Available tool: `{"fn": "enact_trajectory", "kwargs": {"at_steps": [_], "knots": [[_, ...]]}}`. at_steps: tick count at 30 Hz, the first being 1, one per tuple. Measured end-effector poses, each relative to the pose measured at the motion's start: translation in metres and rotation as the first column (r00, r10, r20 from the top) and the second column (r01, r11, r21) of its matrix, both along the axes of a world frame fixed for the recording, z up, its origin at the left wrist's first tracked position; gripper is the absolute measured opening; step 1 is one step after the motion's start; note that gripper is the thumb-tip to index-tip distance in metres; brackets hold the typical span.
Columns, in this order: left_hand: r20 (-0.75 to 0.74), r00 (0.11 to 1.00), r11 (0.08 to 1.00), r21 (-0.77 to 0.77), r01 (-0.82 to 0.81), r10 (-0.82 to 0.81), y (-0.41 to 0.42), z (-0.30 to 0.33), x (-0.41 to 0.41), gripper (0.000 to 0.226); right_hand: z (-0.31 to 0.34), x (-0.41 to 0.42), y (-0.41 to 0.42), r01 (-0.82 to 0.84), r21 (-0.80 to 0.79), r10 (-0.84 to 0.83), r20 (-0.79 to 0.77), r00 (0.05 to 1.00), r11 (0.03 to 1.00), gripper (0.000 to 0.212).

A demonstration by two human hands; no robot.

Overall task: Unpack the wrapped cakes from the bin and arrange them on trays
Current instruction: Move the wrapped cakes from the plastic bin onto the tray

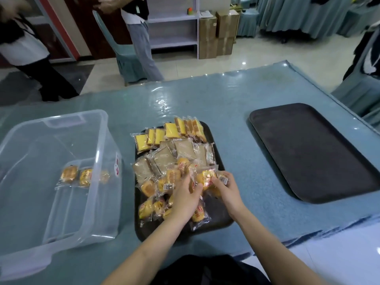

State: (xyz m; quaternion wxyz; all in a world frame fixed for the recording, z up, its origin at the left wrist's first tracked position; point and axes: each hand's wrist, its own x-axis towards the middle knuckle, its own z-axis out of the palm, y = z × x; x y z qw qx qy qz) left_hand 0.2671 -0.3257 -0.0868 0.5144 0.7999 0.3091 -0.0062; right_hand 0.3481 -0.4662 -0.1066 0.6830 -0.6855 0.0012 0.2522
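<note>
A black tray [221, 218] in the middle of the table carries several wrapped cakes: yellow slices [171, 130] at its far end, brown slices [164, 158] in the middle, round yellow cakes [147, 208] near me. Both hands are over the near half of this tray. My left hand [185, 197] and my right hand [227, 187] together grip one wrapped round yellow cake [206, 177] by its plastic wrapper, just above the pile. A clear plastic bin [55, 173] stands to the left, with a few wrapped round cakes [85, 177] on its bottom.
A second black tray [314, 151] lies bare at the right of the table. The table wears a blue cloth under clear plastic film [205, 95]. Two people stand beyond the far edge, beside a covered chair [125, 56]. Shelves and cardboard boxes stand further back.
</note>
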Motion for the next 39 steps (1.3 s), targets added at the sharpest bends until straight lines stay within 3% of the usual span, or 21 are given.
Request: {"fn": "enact_trajectory", "kwargs": {"at_steps": [4, 9, 14, 18, 22, 24, 28, 33, 35, 37, 39], "knots": [[-0.104, 0.993, 0.992, 0.11, 0.062, -0.05, -0.006, -0.031, -0.001, 0.067, -0.035, -0.006, -0.004, -0.068, -0.178, 0.074, 0.027, 0.997, 0.982, 0.035], [-0.176, 0.984, 0.971, 0.238, 0.036, 0.007, -0.016, -0.043, -0.005, 0.078, -0.049, -0.006, -0.003, -0.183, -0.406, 0.234, 0.079, 0.969, 0.895, 0.053], [-0.255, 0.966, 0.955, 0.294, 0.044, 0.034, -0.021, -0.042, -0.006, 0.101, -0.052, -0.002, -0.006, -0.209, -0.712, 0.348, 0.054, 0.936, 0.67, 0.078], [-0.235, 0.971, 0.931, 0.362, 0.034, 0.055, -0.021, -0.043, -0.01, 0.1, -0.054, 0.0, -0.009, -0.158, -0.616, 0.25, 0.064, 0.966, 0.772, 0.076], [-0.164, 0.982, 0.931, 0.365, -0.025, 0.091, -0.019, -0.042, -0.01, 0.083, -0.051, 0.003, -0.011, -0.078, -0.573, 0.188, 0.134, 0.973, 0.816, 0.056], [-0.151, 0.984, 0.928, 0.371, -0.035, 0.098, -0.017, -0.042, -0.009, 0.08, -0.05, 0.004, -0.012, -0.058, -0.591, 0.198, 0.175, 0.964, 0.805, 0.051], [-0.194, 0.975, 0.905, 0.425, -0.015, 0.107, -0.015, -0.045, -0.009, 0.096, -0.049, 0.001, -0.013, -0.041, -0.654, 0.243, 0.221, 0.944, 0.755, 0.06], [-0.292, 0.956, 0.821, 0.551, 0.151, 0.02, -0.017, -0.051, -0.013, 0.109, -0.047, -0.005, -0.007, -0.129, -0.815, 0.417, 0.146, 0.897, 0.564, 0.038], [-0.315, 0.949, 0.795, 0.573, 0.198, -0.009, -0.019, -0.054, -0.017, 0.112, -0.046, -0.007, -0.006, -0.185, -0.809, 0.418, 0.082, 0.905, 0.559, 0.043], [-0.321, 0.947, 0.804, 0.563, 0.191, -0.001, -0.019, -0.054, -0.018, 0.118, -0.045, -0.007, -0.006, -0.194, -0.784, 0.403, 0.078, 0.912, 0.589, 0.062], [-0.306, 0.952, 0.825, 0.54, 0.165, 0.01, -0.015, -0.052, -0.016, 0.124, -0.042, -0.007, -0.007, -0.17, -0.744, 0.369, 0.109, 0.923, 0.647, 0.062]]}}
